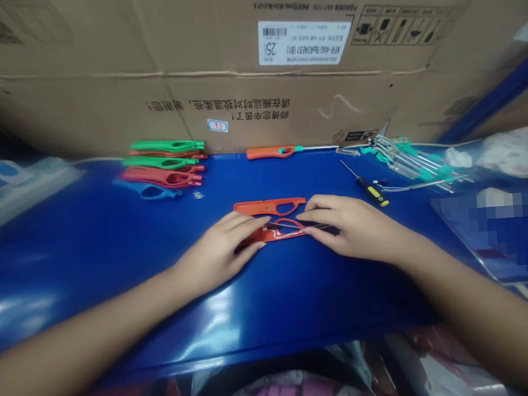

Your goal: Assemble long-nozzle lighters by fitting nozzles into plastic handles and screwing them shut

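In the head view, an orange lighter shell half (289,234) lies open side up on the blue table, with a white wire and a thin dark rod across its trigger loop. My left hand (219,243) pinches its left, handle end between thumb and fingers. At the narrow right end, my right hand (354,223) is closed on the shell, with the dark rod passing between its fingers. Just behind lies a second orange shell half (271,208), untouched. My fingers hide both ends of the front shell.
Several coloured lighter shells (164,163) are piled at the back left, near tiny metal pins (199,195). A whole orange lighter (272,152) lies by the cardboard wall (217,44). A screwdriver (371,190) and metal tubes with teal parts (412,157) lie right.
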`<state>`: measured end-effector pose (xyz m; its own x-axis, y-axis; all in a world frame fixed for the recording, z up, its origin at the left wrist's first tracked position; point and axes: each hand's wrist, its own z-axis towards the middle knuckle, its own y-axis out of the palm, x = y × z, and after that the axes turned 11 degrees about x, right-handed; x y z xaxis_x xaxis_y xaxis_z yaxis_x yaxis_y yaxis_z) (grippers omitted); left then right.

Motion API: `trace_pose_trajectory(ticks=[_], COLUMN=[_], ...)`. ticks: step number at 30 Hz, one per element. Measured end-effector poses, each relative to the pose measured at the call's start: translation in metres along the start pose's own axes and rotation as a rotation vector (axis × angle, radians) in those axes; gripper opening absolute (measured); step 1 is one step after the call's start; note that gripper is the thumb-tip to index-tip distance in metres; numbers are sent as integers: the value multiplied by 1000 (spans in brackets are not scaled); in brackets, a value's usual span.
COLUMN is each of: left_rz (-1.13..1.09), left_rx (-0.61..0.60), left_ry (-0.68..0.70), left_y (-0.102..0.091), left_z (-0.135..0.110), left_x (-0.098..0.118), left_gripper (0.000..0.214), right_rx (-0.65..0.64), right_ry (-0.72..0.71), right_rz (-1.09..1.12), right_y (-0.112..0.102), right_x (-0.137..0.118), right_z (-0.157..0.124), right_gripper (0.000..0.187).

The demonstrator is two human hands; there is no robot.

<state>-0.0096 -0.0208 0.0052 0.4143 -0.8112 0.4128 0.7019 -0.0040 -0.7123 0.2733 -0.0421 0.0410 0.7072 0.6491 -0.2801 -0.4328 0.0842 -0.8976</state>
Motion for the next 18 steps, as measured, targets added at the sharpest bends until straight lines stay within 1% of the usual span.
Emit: trace_pose_trajectory(ticks=[3,5,8,11,16,18], left_rz=[-12,-27,-36,-26,-42,-49], left_rx=[-16,-28,-19,-18,-23,-23], left_ry=[-62,-91,-96,-77,-70,-93], left_y=[0,1,1,2,5,5], left_z=[-1,-2,-3,-4,-4,-5], left_x=[1,2,1,0,3,7], left_gripper=[40,42,39,36,38,36], right_rx=[26,13,14,18,31,41], right_ry=[94,126,160,152,138,141], right_rz=[118,130,166,220,205,179], right_y=[9,14,14,12,17,22], right_x=[-7,-10,-14,-15,-19,-19], right_z=[1,1,1,1,2,3], right_gripper=[23,19,10,4,12,11])
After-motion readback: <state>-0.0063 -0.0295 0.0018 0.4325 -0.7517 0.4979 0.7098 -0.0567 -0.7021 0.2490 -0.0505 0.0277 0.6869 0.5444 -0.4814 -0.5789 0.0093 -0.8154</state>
